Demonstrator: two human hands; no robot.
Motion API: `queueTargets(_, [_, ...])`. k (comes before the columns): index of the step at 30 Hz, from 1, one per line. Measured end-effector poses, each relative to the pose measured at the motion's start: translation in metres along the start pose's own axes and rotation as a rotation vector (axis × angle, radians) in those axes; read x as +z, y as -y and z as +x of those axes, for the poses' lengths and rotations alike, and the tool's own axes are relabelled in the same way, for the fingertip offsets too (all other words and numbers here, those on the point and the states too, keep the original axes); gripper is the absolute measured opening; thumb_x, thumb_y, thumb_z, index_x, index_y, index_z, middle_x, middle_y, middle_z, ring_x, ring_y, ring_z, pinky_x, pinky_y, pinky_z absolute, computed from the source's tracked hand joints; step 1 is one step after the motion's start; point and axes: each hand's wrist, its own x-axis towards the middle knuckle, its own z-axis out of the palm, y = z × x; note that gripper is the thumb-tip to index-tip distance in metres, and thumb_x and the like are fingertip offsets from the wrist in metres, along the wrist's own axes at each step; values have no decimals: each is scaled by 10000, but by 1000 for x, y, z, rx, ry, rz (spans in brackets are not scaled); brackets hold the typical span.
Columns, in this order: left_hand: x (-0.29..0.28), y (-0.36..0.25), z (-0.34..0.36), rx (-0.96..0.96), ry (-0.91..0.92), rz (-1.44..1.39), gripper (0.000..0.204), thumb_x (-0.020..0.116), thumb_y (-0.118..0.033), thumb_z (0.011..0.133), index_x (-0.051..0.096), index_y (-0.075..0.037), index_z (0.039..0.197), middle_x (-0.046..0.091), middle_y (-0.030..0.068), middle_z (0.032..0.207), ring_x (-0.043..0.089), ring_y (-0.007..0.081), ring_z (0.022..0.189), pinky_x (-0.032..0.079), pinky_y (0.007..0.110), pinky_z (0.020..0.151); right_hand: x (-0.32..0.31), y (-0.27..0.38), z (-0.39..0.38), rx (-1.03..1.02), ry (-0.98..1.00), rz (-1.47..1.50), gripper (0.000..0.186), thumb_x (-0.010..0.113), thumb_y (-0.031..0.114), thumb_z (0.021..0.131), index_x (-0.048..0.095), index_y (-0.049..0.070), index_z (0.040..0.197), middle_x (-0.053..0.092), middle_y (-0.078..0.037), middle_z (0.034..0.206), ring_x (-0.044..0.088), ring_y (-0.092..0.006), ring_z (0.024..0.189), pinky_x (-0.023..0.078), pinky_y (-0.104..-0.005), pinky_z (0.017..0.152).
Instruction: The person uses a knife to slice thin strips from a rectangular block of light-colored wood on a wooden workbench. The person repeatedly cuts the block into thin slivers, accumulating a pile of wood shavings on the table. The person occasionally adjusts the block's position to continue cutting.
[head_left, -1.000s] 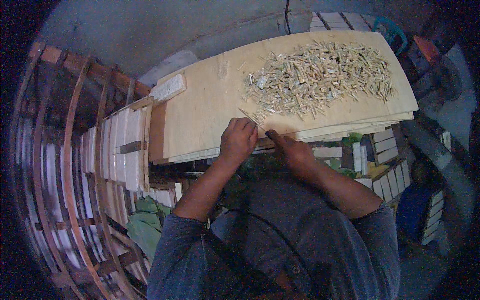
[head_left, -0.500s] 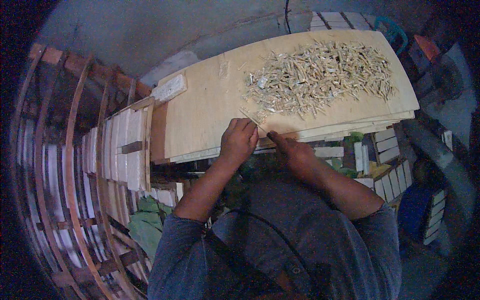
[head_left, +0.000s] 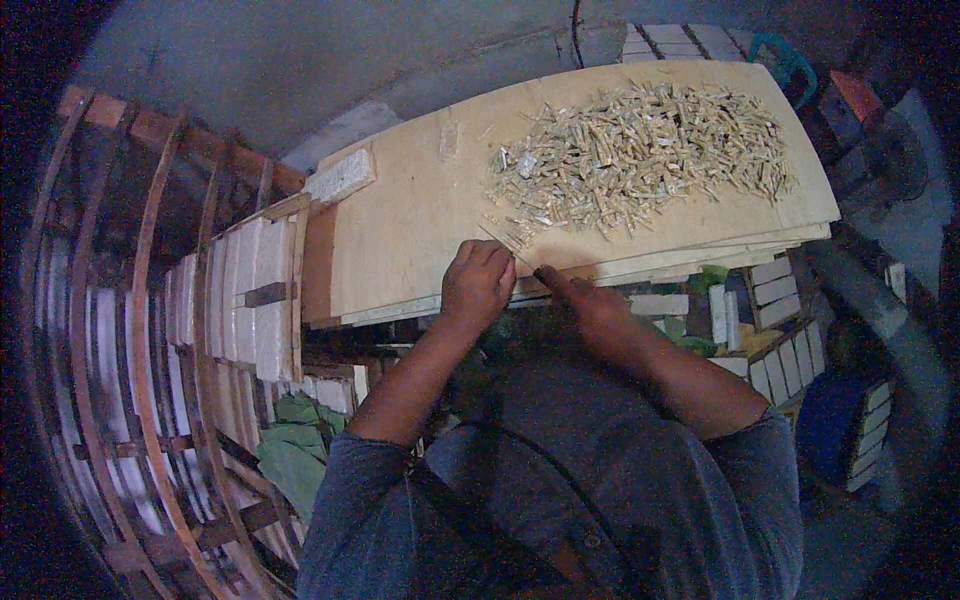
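Both my hands are at the near edge of a pale wooden board (head_left: 395, 230). My left hand (head_left: 477, 285) is closed, its fingers bent over a thin, straight, pale stick-like piece (head_left: 487, 232) that juts out beyond the knuckles. Close beside it, my right hand (head_left: 600, 312) is closed, with a dark, narrow thing at its fingertips that is too small to make out. Beyond the hands, a wide pile of short, pale, stick-like pieces (head_left: 640, 150) covers the board's right half. A few loose bits lie just past my left hand.
A white block (head_left: 340, 175) rests at the board's far left corner. Wrapped pale blocks (head_left: 265, 290) and a rack of wooden slats (head_left: 145, 300) stand to the left. Green cloth-like material (head_left: 295, 455) hangs at lower left. White blocks (head_left: 775, 290) are stacked at right.
My hands stay almost in place at the board's edge; the thin piece by my left hand has shifted slightly. The pile looks the same.
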Motion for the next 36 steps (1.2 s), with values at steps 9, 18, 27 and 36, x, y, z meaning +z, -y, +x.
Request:
queueTargets(9, [7,9,-4,18,-29,-31,202,751,-111,859,699,-47,1043,663,130,1047,623,348,1003,547,446,865,-27,1,-7,130,-30,10,601,646,120,938,511,125,1524,731,-251,1047,722,-457,937,588,-547,832])
queueTargets(18, [-2,46,51,-645,201,-322,606,834,-281,832,610,18,1309,696,235,1120,697,367,996,570,451,898,-82,-22,7,177,-377,11,505,640,162,969,564,113,1466,741,-250,976,731,-429,840,586,-509,787])
queueTargets(27, [35,47,126,-592,379,-667,707,868,-338,828,583,-28,1396,696,200,1262,706,288,1105,582,407,911,-97,-3,-18,329,-451,85,469,631,171,1015,562,137,1478,748,-259,1007,749,-410,829,578,-474,758])
queueTargets(36, [-17,40,31,-333,309,-178,863,880,-445,800,522,-19,1458,636,229,1322,660,364,1172,532,439,1035,-60,-7,-60,240,-229,144,501,626,143,1002,546,127,1496,705,-264,1270,705,-442,1138,562,-511,993])
